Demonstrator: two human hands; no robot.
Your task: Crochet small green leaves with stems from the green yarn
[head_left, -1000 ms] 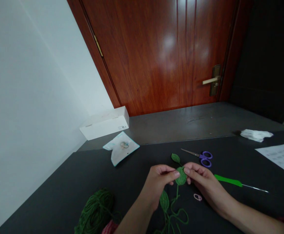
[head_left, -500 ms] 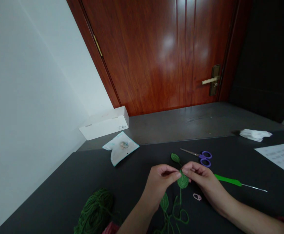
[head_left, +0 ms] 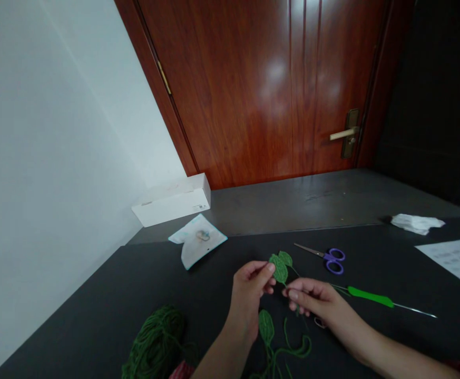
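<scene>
My left hand (head_left: 251, 288) pinches a green crocheted leaf (head_left: 279, 270) by its left edge between thumb and fingers. Just below that leaf, my right hand (head_left: 315, 298) is closed on its yarn tail (head_left: 285, 285), and a bit of green shows under the fingers. A second small leaf (head_left: 286, 258) lies on the dark table, partly covered by the held one. Nearer to me, a third leaf (head_left: 266, 327) rests among loose strands of green yarn (head_left: 293, 350). A pale pink stitch marker (head_left: 319, 322) is partly hidden by my right hand.
Purple-handled scissors (head_left: 329, 256) and a green-handled crochet hook (head_left: 372, 297) lie to the right. A green yarn skein (head_left: 154, 342) sits front left. Further back are a white pouch (head_left: 194, 251), a white box (head_left: 174, 202), a crumpled tissue (head_left: 416, 223) and a printed sheet (head_left: 457, 260).
The held leaf has moved left and away from me, now flat beside the small leaf. My right hand has slid from the leaf's top down to its yarn tail.
</scene>
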